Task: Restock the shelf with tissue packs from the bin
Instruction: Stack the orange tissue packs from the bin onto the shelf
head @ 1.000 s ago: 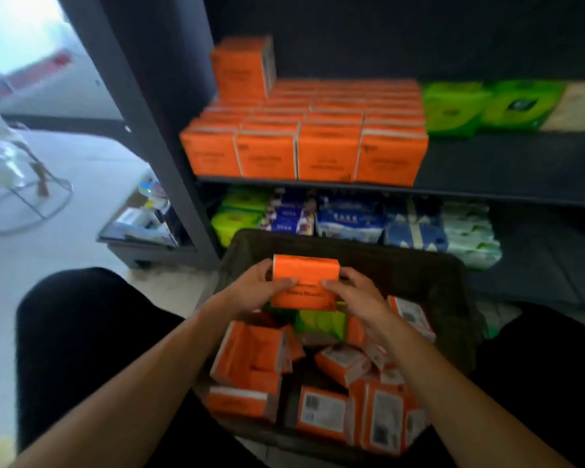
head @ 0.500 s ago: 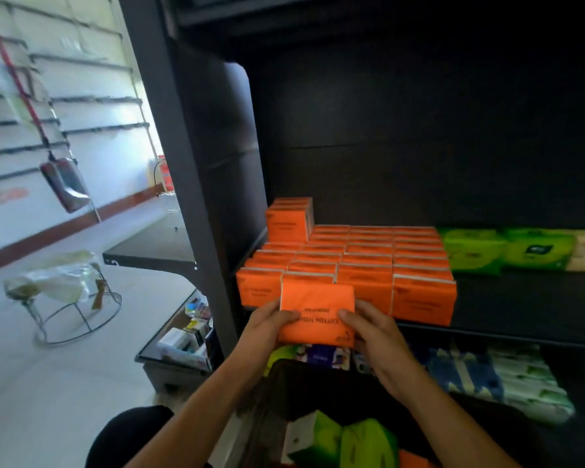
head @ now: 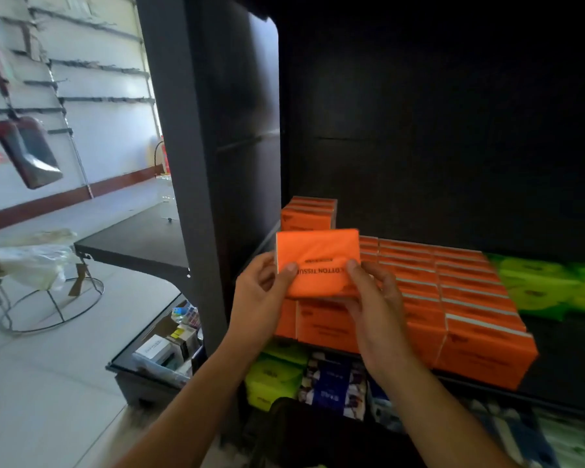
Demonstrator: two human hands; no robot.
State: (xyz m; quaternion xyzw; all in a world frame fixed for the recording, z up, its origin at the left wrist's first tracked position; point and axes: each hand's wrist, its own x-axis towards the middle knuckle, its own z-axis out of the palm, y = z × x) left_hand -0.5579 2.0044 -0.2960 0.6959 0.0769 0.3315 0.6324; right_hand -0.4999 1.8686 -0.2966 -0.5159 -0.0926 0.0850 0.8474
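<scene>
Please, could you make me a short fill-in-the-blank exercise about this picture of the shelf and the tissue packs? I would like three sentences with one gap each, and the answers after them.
1. The left hand and the right hand hold one ____ tissue pack.
2. On the shelf, the packs to the right of the orange rows are ____.
3. A short stack forms a second layer at the back ____ corner of those rows.

Missing words: orange; green; left.

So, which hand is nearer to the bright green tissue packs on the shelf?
Right. The right hand grips the right edge of the orange tissue pack, toward the bright green tissue packs; the left hand holds its opposite edge, farther away.
</scene>
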